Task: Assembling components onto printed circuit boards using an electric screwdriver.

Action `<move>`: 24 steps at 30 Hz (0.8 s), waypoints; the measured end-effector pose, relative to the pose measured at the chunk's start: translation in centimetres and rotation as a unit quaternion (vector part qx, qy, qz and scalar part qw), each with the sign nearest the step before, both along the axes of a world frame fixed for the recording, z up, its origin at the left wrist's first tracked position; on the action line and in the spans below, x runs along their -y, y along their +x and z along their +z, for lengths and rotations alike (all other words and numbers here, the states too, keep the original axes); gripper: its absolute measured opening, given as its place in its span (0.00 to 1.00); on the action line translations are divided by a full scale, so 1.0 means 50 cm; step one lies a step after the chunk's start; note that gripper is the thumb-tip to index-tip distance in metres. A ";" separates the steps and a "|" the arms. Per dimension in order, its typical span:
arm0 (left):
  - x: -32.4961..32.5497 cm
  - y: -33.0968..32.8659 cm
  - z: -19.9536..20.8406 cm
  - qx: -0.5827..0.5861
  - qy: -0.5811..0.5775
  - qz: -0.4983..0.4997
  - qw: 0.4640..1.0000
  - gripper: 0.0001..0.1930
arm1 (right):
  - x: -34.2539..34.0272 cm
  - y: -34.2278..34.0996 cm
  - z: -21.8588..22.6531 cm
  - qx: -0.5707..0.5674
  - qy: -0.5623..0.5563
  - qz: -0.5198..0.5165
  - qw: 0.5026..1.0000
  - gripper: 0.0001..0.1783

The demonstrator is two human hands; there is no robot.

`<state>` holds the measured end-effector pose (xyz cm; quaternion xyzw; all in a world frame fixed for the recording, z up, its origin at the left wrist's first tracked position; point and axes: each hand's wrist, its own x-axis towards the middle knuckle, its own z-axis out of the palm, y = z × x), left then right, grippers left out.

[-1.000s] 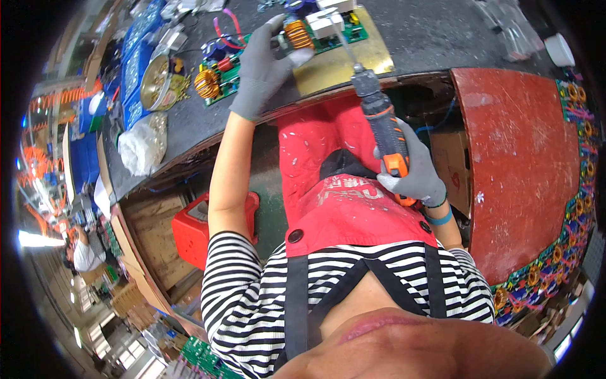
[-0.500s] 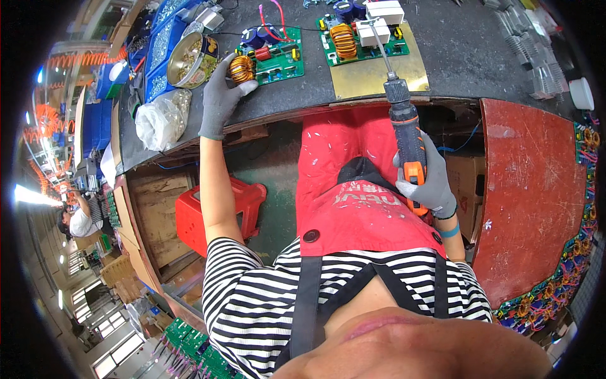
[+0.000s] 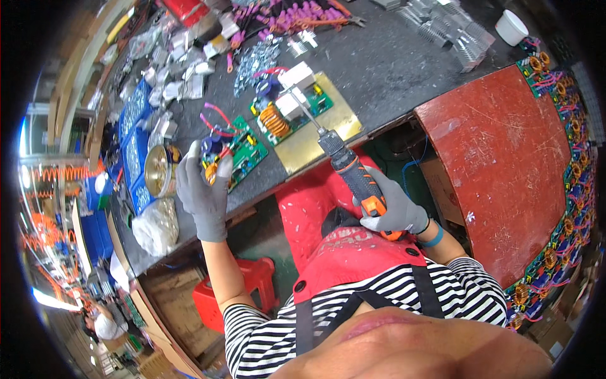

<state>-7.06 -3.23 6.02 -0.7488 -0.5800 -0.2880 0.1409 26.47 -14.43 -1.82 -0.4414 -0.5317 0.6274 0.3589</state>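
Note:
My right hand point(image 3: 398, 205), in a grey glove, is closed round the grip of a black and orange cordless screwdriver point(image 3: 348, 167). Its long bit reaches over the white blocks of a green circuit board point(image 3: 320, 101) with a copper coil point(image 3: 273, 120). That board rests partly on a brass-coloured plate point(image 3: 344, 123). My gloved left hand point(image 3: 203, 196) is at the near left corner of a second green board point(image 3: 248, 155), thumb and fingers apart. Between them shows part of this board's coil point(image 3: 211, 172). Whether the fingers touch it is hard to tell.
Left of the boards are a round tin point(image 3: 156, 170), a clear plastic bag point(image 3: 154, 227) and a blue tray of small metal parts point(image 3: 134, 132). Loose screws point(image 3: 259, 60) and pink-sleeved leads point(image 3: 297, 18) lie farther back. Finned heat sinks point(image 3: 451, 31) and a white tub point(image 3: 511, 28) are far right.
The view has turned and shifted, showing more of the far bench. My left hand has come away from its hold round the coil, fingers more raised. The screwdriver stays in my right hand.

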 end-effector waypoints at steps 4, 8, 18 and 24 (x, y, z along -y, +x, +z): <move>-0.186 0.184 0.049 0.109 0.005 -0.222 0.969 0.14 | 0.001 0.024 -0.008 0.015 0.078 -0.081 0.994 0.50; -0.421 0.426 0.035 0.061 -0.073 -0.301 0.949 0.16 | -0.011 0.039 -0.023 0.008 0.103 -0.213 0.972 0.52; -0.843 0.700 -0.094 -0.139 -0.278 -0.080 0.947 0.37 | -0.018 0.085 -0.024 -0.029 0.057 -0.289 0.955 0.45; -0.721 0.671 -0.003 -0.021 -0.133 -0.198 0.971 0.28 | -0.027 0.081 -0.044 -0.024 0.061 -0.286 0.956 0.42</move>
